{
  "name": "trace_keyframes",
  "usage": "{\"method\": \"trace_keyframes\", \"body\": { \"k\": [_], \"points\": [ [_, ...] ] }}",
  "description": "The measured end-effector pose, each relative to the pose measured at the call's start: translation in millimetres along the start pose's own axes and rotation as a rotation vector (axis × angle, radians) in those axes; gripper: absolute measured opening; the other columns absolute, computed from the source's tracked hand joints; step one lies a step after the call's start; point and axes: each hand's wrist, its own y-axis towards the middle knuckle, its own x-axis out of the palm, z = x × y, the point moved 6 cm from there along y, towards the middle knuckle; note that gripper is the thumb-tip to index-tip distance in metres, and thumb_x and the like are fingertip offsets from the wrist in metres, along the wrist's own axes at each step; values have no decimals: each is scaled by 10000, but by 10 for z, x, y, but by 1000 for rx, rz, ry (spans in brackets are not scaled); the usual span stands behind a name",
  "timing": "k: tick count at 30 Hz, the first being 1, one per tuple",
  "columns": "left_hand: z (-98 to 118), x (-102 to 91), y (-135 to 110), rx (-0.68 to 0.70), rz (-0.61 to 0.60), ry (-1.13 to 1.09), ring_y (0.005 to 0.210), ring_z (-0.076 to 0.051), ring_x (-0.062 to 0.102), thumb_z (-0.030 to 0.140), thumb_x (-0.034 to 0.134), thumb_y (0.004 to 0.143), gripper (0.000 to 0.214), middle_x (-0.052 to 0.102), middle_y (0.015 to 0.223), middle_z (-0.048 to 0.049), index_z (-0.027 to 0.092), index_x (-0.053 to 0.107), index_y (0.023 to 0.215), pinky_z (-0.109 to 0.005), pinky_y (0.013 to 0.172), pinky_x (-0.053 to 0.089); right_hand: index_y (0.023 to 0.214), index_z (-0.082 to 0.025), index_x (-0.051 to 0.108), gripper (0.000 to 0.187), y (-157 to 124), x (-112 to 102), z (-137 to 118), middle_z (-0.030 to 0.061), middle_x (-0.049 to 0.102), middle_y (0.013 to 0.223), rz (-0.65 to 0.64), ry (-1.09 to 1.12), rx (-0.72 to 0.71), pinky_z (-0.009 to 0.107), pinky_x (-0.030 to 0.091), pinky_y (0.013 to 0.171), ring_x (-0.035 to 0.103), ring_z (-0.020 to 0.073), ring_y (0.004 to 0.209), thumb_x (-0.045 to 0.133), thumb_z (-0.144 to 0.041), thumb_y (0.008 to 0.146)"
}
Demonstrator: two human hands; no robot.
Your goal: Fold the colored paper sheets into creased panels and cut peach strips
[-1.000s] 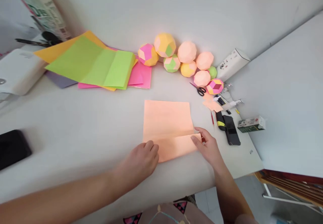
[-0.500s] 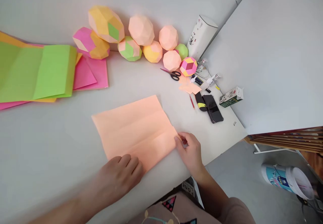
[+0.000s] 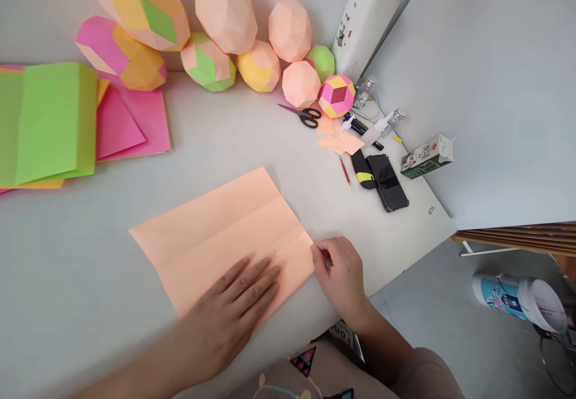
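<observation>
A peach-coloured sheet of paper (image 3: 216, 231) with fold creases lies on the white table (image 3: 81, 279), turned at an angle. My left hand (image 3: 234, 309) rests flat on its near part, fingers stretched out. My right hand (image 3: 339, 273) pinches the sheet's right corner between thumb and curled fingers, near the table's front edge.
Several paper polyhedra (image 3: 225, 15) line the back wall. A stack of green, pink and orange sheets (image 3: 49, 123) lies at the left. Scissors (image 3: 306, 116), pens, a black phone (image 3: 389, 183), a small carton (image 3: 425, 158) and a white box (image 3: 364, 21) crowd the right. A cup (image 3: 517, 303) lies on the floor.
The view swung right and closer. The peach sheet has turned on the table. My left hand moved from a loose fist at the sheet's edge to lying flat on it.
</observation>
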Motion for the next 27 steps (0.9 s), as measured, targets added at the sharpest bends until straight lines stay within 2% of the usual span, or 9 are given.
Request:
{"method": "trace_keyframes", "body": {
  "k": [7, 16, 21, 27],
  "points": [
    [-42, -7, 41, -35, 7, 22, 1393, -282, 250, 464, 495, 891, 537, 346, 1492, -56, 189, 461, 1351, -451, 1160, 133, 712, -194, 505, 191, -13, 21, -9, 7, 542, 633, -21, -28, -20, 282, 370, 591, 464, 153, 645, 486, -173, 901],
    [-50, -10, 52, -75, 5, -17, 1394, -270, 249, 458, 478, 899, 556, 337, 1497, -35, 214, 404, 1393, -445, 1159, 137, 720, -200, 511, 191, -12, 30, -1, 3, 523, 626, -35, -41, -22, 286, 363, 583, 444, 152, 636, 468, -178, 904],
    [-60, 8, 40, -34, -16, 16, 1408, -263, 210, 477, 467, 897, 591, 337, 1497, -35, 202, 375, 1412, -429, 1165, 101, 710, -203, 502, 202, -9, 33, -2, 2, 517, 622, -34, -45, -19, 288, 359, 574, 446, 154, 632, 459, -180, 906],
    [-84, 13, 38, -47, -7, 10, 1403, -241, 228, 441, 431, 917, 555, 340, 1495, -17, 211, 363, 1418, -414, 1165, 101, 698, -206, 494, 216, 0, 33, -11, 4, 514, 623, -30, -66, -24, 287, 362, 578, 445, 154, 633, 450, -180, 907]
  ]
}}
